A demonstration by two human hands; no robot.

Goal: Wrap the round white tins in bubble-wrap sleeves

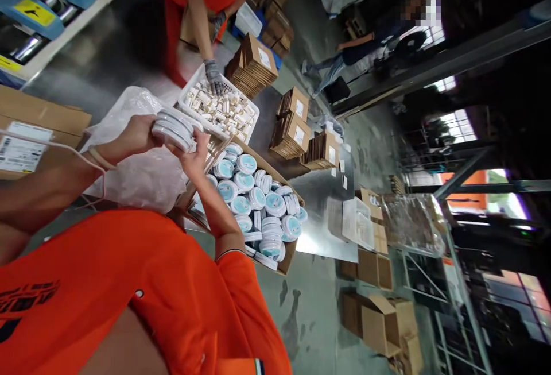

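Observation:
A short stack of flat round white tubs [173, 129] is held up between both hands, over the edge of a white plastic bag. My left hand [140, 134], with a band on its wrist, grips the stack from the left. My right hand [196, 155] closes on its right end, fingers and thumb against the tubs. Just beyond my right forearm, an open cardboard box [289, 257] holds many similar tubs with light blue round labels [275, 204]. The white plastic bag [142, 177] lies below my hands.
Across the table, a co-worker's gloved hand [214, 76] reaches into a white basket [257, 115] of small white-and-gold pieces. Stacks of flat cardboard [253, 68] stand along the table. A labelled carton [38, 128] sits at left, near a blue roller machine [47, 4].

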